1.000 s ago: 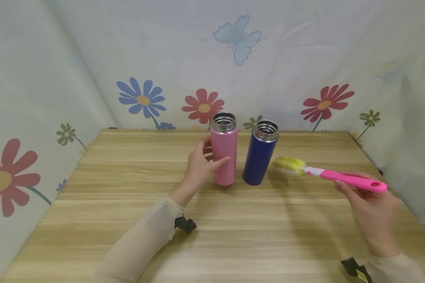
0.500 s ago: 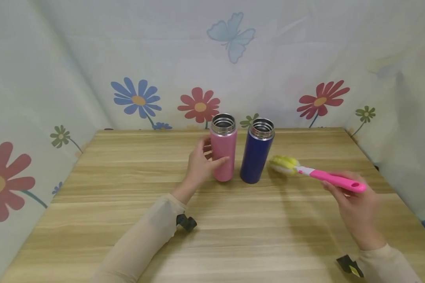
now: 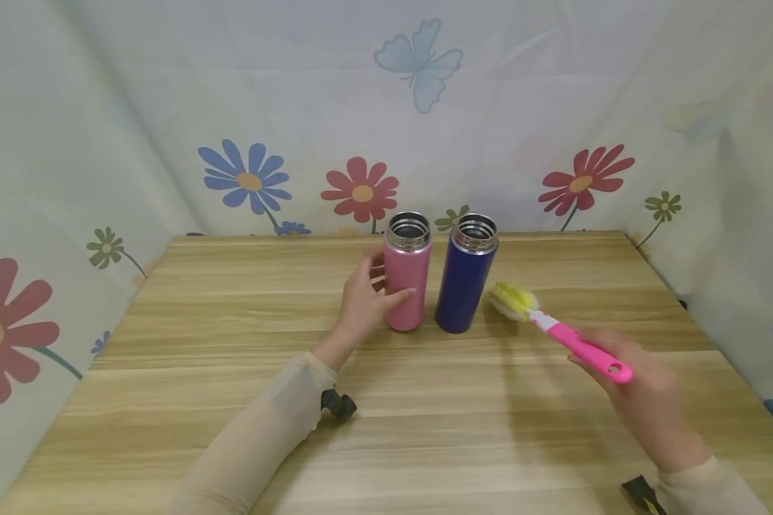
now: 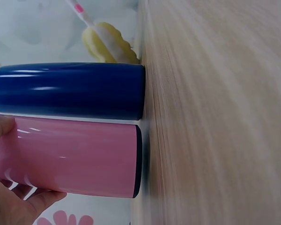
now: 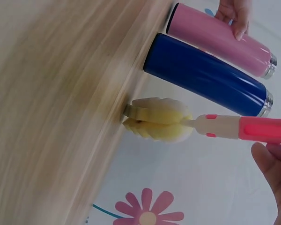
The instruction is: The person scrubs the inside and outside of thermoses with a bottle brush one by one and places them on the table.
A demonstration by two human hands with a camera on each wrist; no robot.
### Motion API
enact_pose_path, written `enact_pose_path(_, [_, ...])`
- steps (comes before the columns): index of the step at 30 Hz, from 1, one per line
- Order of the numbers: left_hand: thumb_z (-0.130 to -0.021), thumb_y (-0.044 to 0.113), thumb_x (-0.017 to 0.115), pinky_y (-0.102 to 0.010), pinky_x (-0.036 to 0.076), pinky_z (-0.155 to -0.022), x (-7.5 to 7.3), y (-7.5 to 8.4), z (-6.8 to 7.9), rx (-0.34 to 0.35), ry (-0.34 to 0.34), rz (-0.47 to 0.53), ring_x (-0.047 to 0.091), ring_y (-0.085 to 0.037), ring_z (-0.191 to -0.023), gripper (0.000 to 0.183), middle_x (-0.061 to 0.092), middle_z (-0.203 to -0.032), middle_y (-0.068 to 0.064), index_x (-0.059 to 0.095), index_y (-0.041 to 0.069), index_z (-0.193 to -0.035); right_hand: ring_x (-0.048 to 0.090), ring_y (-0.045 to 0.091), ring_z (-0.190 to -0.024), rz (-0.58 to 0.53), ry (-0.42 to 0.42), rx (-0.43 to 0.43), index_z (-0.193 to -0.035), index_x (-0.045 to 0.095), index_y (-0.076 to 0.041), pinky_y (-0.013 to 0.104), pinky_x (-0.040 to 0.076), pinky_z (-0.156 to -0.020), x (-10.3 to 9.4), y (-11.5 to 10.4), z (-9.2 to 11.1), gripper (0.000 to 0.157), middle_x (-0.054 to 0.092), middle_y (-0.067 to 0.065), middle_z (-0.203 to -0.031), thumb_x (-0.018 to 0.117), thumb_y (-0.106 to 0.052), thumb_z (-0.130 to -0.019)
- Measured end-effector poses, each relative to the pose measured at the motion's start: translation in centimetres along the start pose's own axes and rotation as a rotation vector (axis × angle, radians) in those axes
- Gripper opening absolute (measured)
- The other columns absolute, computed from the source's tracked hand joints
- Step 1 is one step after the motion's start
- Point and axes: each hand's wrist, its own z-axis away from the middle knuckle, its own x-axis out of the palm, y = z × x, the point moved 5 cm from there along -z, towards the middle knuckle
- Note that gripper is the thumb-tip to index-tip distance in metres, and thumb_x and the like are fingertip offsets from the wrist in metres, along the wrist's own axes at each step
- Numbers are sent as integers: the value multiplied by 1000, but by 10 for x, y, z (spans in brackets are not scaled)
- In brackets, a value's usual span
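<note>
My left hand (image 3: pixel 361 300) grips a pink insulated bottle (image 3: pixel 409 272) around its side, thumb across the front. Its steel mouth is uncovered. In the left wrist view the bottle's dark base is at or just above the table; I cannot tell whether it touches. A dark blue insulated bottle (image 3: pixel 465 282), also without a lid, stands just right of the pink one. My right hand (image 3: pixel 644 393) holds a bottle brush (image 5: pixel 264 129) by its pink handle. The brush's yellow-and-white sponge head (image 3: pixel 514 301) points down and left, beside the blue bottle, at or close to the tabletop.
A wood-grain table (image 3: pixel 232 322) lies under everything. Behind and at both sides hangs a pale cloth (image 3: pixel 296 86) printed with flowers and a butterfly. A small black camera (image 3: pixel 338 405) is worn at my left wrist.
The pink bottle has come down slightly beside the blue one. My right hand has moved left, and the brush handle's end has swung down and toward me. The left hand keeps its grip.
</note>
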Motion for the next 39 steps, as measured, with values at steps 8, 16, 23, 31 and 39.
enact_pose_path(8, [-76, 24, 82, -43, 48, -103, 2, -3, 3, -29, -5, -22, 54, -27, -120, 72, 54, -130, -8, 43, 14, -136, 67, 23, -65, 69, -85, -273, -91, 72, 2, 31, 52, -55, -3, -25, -2, 51, 72, 9, -84, 45, -41, -100])
enact_pose_path(16, [-77, 25, 81, -42, 48, -102, 2, -4, 4, -26, -5, -34, 54, -26, -121, 73, 54, -131, -7, 42, 14, -137, 67, 22, -66, -14, -124, -417, -92, 70, 1, 30, 51, -51, -2, -40, 0, 40, 71, 11, -85, 43, -27, -103])
enact_pose_path(23, [-78, 24, 81, -42, 48, -103, 2, -2, 4, -26, -8, -35, 53, -25, -120, 72, 53, -131, -7, 41, 15, -138, 66, 19, -69, -31, -250, -454, -99, 68, 0, 29, 53, -55, 1, -40, 9, 40, 68, 9, -91, 30, -13, -106])
enact_pose_path(31, [-77, 23, 81, -45, 48, -102, 2, -3, 3, -9, -5, -26, 53, -28, -120, 72, 53, -131, -9, 41, 14, -137, 66, 18, -78, -24, -297, -543, -96, 63, -3, 27, 53, -54, 13, -44, 20, 35, 67, 8, -94, 29, -8, -105])
enact_pose_path(39, [-77, 23, 81, -43, 49, -102, 3, -3, 2, -9, -3, -26, 53, -29, -120, 72, 54, -130, -8, 42, 13, -137, 67, 17, -78, 53, -405, -612, -100, 62, -7, 24, 53, -53, 25, -44, 36, 38, 65, 7, -96, 24, -7, -104])
